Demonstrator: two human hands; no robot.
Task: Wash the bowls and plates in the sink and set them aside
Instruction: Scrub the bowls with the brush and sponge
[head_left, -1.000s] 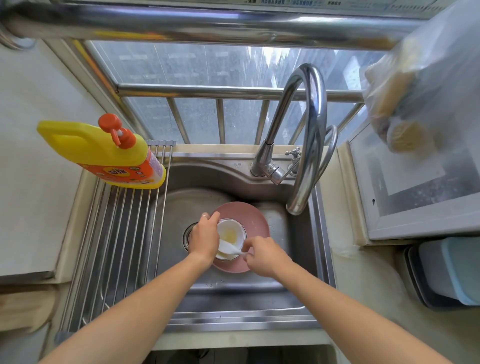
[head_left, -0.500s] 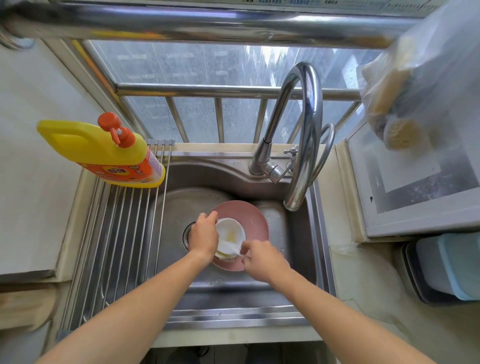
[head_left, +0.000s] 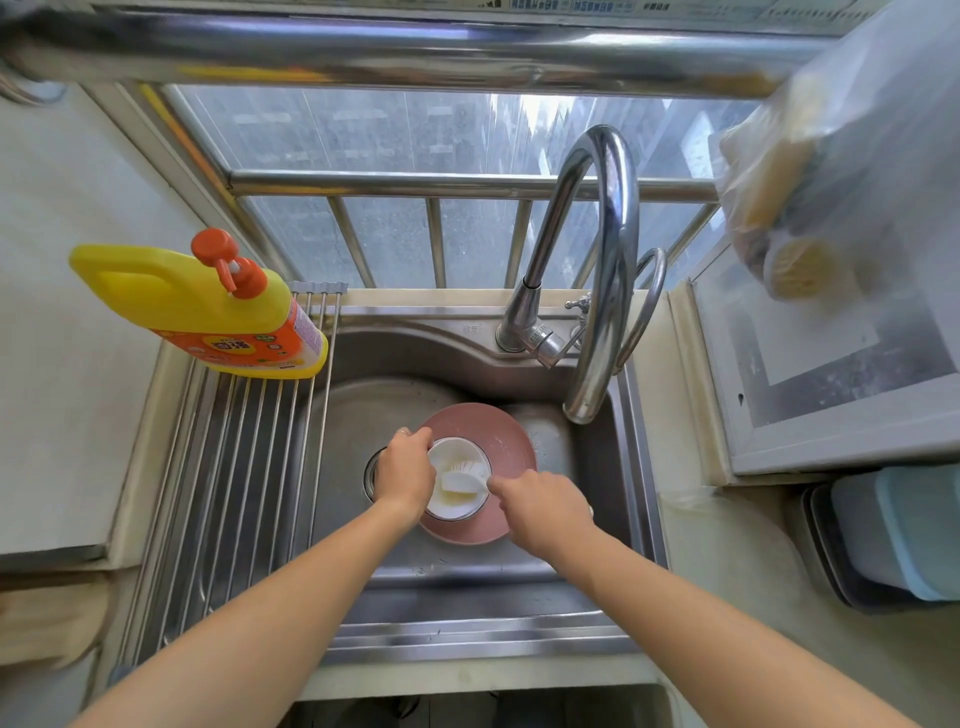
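A small white bowl sits on a pink plate in the middle of the steel sink. My left hand grips the bowl's left rim. My right hand holds the handle of a white dish brush, whose head lies inside the bowl. Yellowish residue shows on the bowl's inner wall.
A curved chrome faucet arches over the sink's right side, with no water running. A yellow detergent bottle stands on the roll-up drying rack at left. A plastic bag of sponges hangs upper right. Blue and grey containers sit on the right counter.
The brush head has shifted inside the bowl, and my right hand has moved slightly. My left hand keeps its grip on the rim.
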